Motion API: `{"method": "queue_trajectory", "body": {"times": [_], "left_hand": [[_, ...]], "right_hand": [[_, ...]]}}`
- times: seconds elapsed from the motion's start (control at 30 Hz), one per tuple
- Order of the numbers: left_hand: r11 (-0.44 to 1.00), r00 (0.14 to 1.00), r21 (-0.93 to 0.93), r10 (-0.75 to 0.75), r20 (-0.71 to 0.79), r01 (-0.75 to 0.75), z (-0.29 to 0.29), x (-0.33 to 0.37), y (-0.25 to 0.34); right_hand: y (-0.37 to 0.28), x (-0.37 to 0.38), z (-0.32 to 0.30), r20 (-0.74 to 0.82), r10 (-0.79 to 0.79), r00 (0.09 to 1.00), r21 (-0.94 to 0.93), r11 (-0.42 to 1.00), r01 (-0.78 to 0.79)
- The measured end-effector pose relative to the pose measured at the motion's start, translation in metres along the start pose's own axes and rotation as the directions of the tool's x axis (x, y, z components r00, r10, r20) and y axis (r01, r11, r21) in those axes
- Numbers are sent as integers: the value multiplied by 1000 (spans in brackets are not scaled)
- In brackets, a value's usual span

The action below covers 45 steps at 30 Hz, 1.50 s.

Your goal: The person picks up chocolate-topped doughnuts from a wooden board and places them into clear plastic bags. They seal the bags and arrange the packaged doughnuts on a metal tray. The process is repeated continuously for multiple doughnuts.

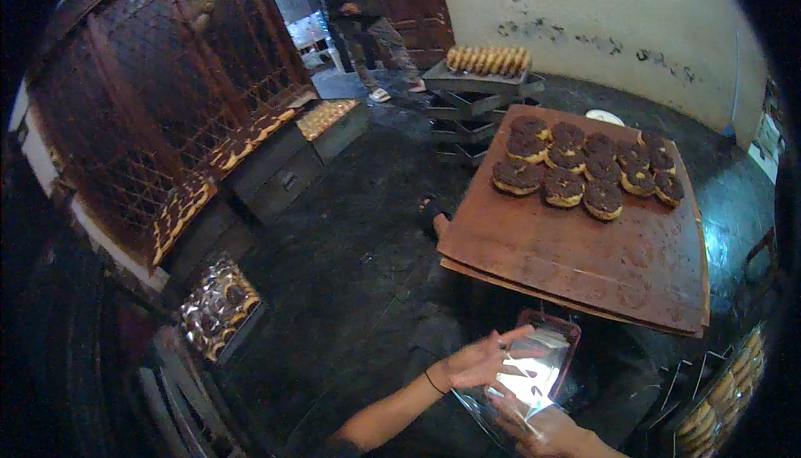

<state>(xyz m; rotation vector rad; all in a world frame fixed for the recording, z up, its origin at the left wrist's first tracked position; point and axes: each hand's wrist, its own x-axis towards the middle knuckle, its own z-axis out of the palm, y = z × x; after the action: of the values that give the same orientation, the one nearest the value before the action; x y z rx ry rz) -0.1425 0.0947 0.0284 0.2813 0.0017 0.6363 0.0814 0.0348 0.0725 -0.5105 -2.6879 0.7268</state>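
My left hand (480, 364) reaches in from the lower edge with its fingers spread over a shiny transparent plastic bag (453, 406). Lower and to the right, my right hand (538, 429) has its fingers curled at the plastic and appears to grip it; glare blurs the exact contact. Just beyond both hands sits a red-rimmed tray (574, 341) with a stack of glossy plastic sheets or bags. Past that, a brown wooden board (576, 245) carries several chocolate-topped doughnuts (602, 199) grouped on its far half.
Stacked metal trays (471, 83) hold plain doughnuts at the back. More topped pastries (179, 216) line the left wall, and a tray of bagged ones (219, 312) stands lower left. Packed pastries (726, 400) sit at lower right. A person (367, 37) stands near the doorway.
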Motion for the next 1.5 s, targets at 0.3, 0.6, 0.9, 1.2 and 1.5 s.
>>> {"method": "queue_trajectory", "body": {"times": [0.3,0.6,0.9,1.2,1.5], "left_hand": [[719,999,695,-26,24,2,104,-24,-28],[678,880,578,240,409,-454,106,-53,-91],[456,504,441,864,-9,-773,117,-43,-69],[558,574,-140,775,-267,-818,103,-67,2],[589,726,-428,507,-465,-686,63,-35,-14]], "right_hand": [[-75,-1,-9,-117,340,933,548,806,-225],[-94,3,-3,-712,140,688,262,962,75],[-82,13,-23,-124,-96,988,219,968,122],[169,75,-165,-788,312,531,-138,751,-646],[203,122,-149,-606,752,260,451,594,-667]]}}
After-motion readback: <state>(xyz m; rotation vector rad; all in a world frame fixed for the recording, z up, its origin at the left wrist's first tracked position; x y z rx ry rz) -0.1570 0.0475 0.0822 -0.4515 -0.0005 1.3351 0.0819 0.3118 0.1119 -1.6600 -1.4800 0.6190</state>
